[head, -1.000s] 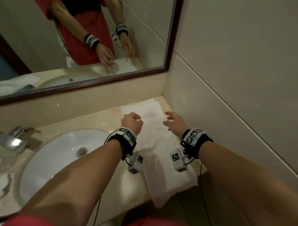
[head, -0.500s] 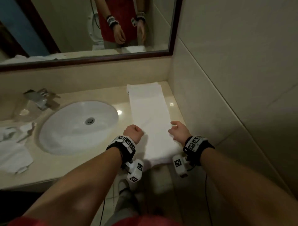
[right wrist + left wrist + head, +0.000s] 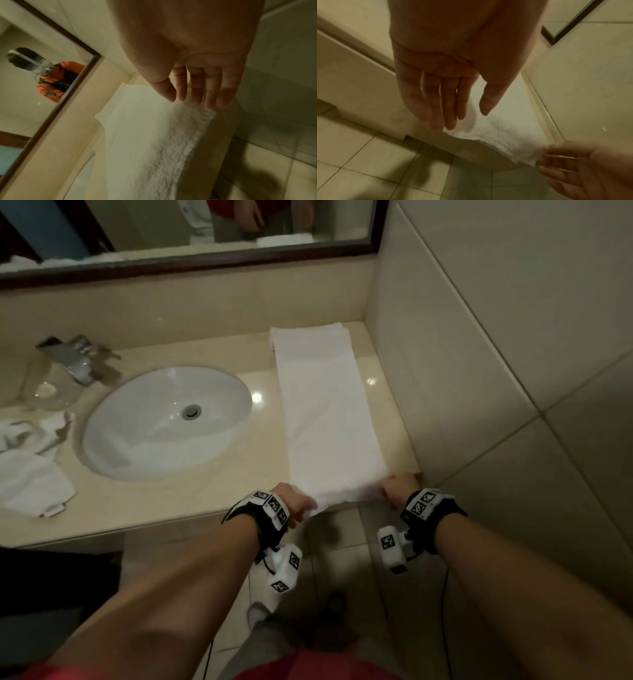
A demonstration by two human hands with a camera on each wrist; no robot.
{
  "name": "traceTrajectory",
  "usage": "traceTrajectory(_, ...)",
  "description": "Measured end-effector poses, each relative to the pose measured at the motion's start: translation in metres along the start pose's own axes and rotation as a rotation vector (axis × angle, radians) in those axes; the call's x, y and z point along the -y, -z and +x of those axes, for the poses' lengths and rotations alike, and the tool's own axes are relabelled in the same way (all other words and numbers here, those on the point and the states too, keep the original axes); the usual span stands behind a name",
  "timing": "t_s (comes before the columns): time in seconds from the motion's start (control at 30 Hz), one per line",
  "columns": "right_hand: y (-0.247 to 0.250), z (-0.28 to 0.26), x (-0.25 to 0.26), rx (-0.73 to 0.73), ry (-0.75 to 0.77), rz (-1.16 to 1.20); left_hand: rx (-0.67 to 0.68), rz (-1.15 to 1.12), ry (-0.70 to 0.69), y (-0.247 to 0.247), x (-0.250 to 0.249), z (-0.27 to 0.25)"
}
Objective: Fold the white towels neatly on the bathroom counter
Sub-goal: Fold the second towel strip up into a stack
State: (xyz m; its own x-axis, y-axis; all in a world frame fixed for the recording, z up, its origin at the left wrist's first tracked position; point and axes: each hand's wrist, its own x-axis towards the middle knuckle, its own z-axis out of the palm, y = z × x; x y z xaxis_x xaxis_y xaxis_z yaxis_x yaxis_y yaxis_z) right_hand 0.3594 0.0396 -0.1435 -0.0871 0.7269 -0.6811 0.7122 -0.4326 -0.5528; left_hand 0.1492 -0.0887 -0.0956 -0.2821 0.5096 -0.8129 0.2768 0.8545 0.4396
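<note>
The counter carries my work: a beige slab with the sink sunk at its middle and the wall closing its right end. The folded towel lies as a long white strip along the right side of the counter, running from the far wall to the near edge, where its near end just overhangs. A crumpled towel lies at the far left, well apart from my hands.

My left hand is at the strip's near left corner; the left wrist view shows its fingers straight and apart over the cloth, nothing clamped. My right hand is at the near right corner; in the left wrist view its fingers pinch the towel's edge, while its own wrist view shows fingertips lying on the pile.
</note>
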Motion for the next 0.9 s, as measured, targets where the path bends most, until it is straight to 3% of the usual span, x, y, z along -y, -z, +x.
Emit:
traceTrajectory(0.1, -0.01, 0.008, -0.017, -0.09, -0.018, 0.065, -0.042, -0.037, 0.019, -0.003, 0.018, 0.007)
traceTrajectory(0.77, -0.017, 0.01, -0.036, -0.173, -0.001, 0.273, -0.055, -0.384, -0.026, -0.031, 0.046, 0.036)
traceTrajectory(0.9, -0.015, 0.007, -0.039, -0.115, -0.062, 0.356, -0.063, -0.435, 0.0, -0.036, 0.046, 0.038)
